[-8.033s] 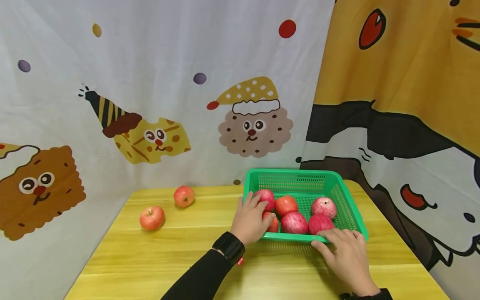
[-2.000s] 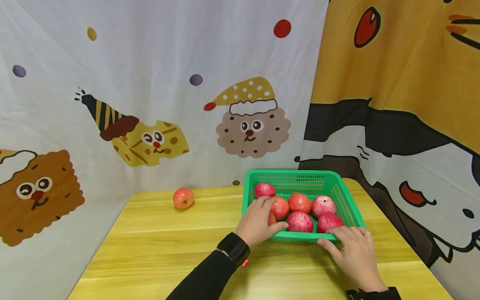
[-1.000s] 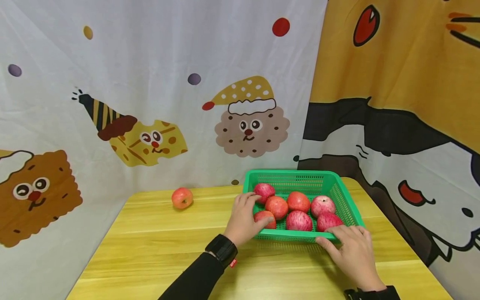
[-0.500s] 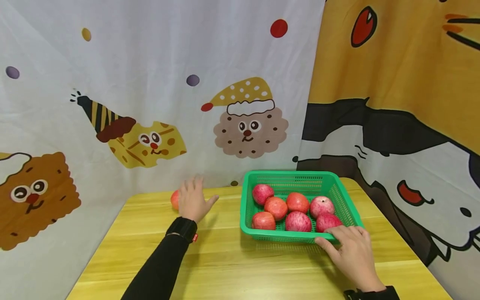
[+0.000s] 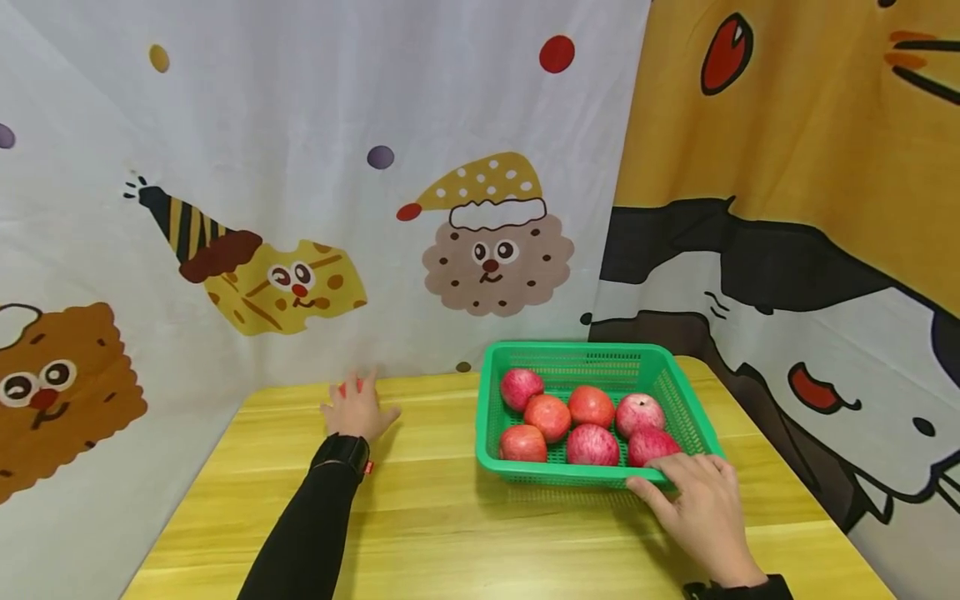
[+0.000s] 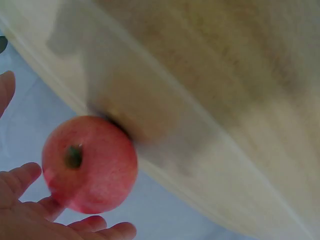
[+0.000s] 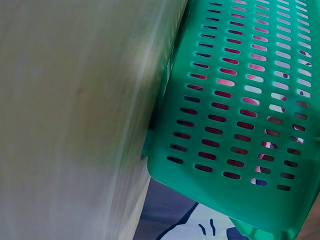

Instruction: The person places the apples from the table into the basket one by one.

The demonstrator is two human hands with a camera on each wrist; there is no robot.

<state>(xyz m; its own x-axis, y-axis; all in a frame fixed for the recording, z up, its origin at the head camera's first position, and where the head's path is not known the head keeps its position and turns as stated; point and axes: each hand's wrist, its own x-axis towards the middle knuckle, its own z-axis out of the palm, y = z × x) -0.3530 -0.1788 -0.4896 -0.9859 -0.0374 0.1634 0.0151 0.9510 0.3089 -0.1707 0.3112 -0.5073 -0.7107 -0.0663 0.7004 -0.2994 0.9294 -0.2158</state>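
My left hand (image 5: 356, 414) reaches to the back left of the table, fingers spread around a red apple (image 5: 351, 387) that it mostly covers in the head view. In the left wrist view this apple (image 6: 100, 165) shows its stem, and the fingertips lie close against its side. The right hand (image 5: 701, 512) holds the front right rim of a green plastic basket (image 5: 570, 473), thumb outside and fingers over the edge. Several red apples, one of them a dark red apple (image 5: 652, 446) near the right fingers, lie inside. The right wrist view shows the slotted basket wall (image 7: 200, 194).
A wooden table (image 5: 450, 533) carries everything. Behind it hangs a white curtain (image 5: 315, 125) with cartoon prints, and a yellow printed curtain (image 5: 810, 150) on the right. The basket stands at the table's back right.
Eight seconds ago two apples lay on the left; the nearer one has since joined the basket. My left hand has left the basket and moved left to the remaining apple. The right hand stays.
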